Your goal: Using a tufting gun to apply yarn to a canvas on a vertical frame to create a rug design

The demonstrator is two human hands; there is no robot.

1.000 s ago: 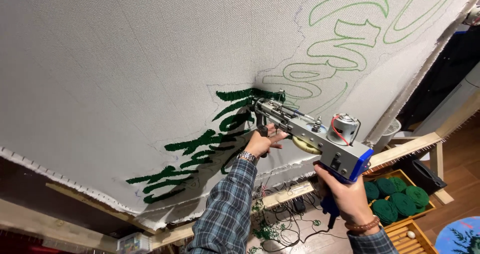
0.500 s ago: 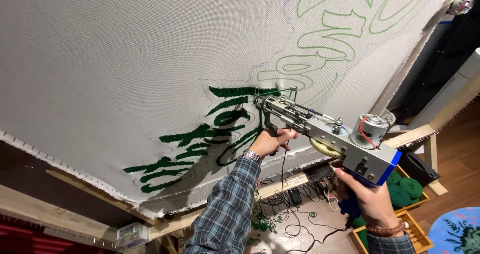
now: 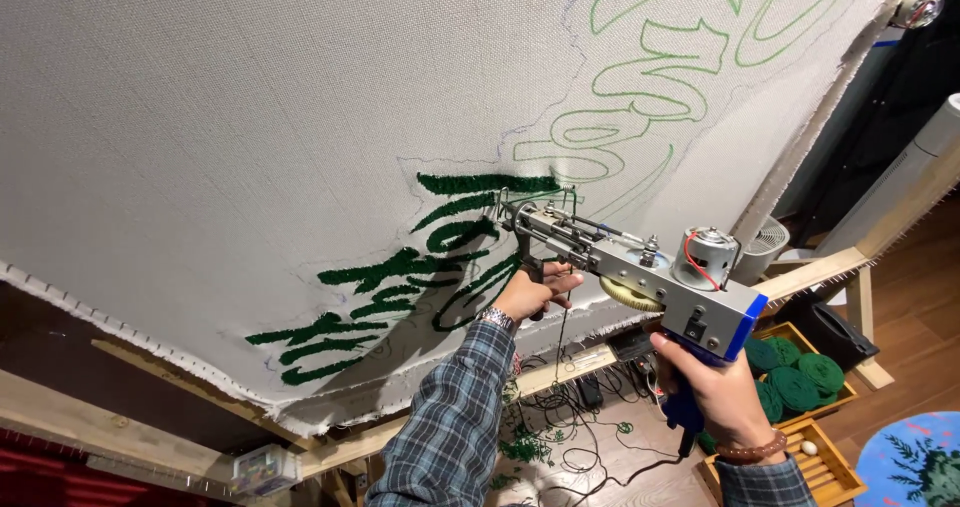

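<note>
A grey tufting gun (image 3: pixel 640 262) with a blue rear and a small motor on top points at a large white cloth (image 3: pixel 250 117) stretched on a wooden frame (image 3: pixel 820 267). My left hand (image 3: pixel 530 292) grips the gun's front handle under the barrel. My right hand (image 3: pixel 715 392) holds the blue rear grip. The needle tip touches the cloth beside dark green tufted lettering (image 3: pixel 400 267). Light green outlined shapes (image 3: pixel 650 67) are drawn higher up on the cloth. Green yarn (image 3: pixel 560 317) hangs from the gun.
A wooden crate of dark green yarn balls (image 3: pixel 800 377) sits on the floor at the right. Cables and loose green yarn (image 3: pixel 560 437) lie on the floor below. A small white fan (image 3: pixel 765 242) and a blue patterned rug (image 3: pixel 915 462) are at the right.
The view has shifted a little and the gun has moved slightly right along the cloth. Both hands keep their grips.
</note>
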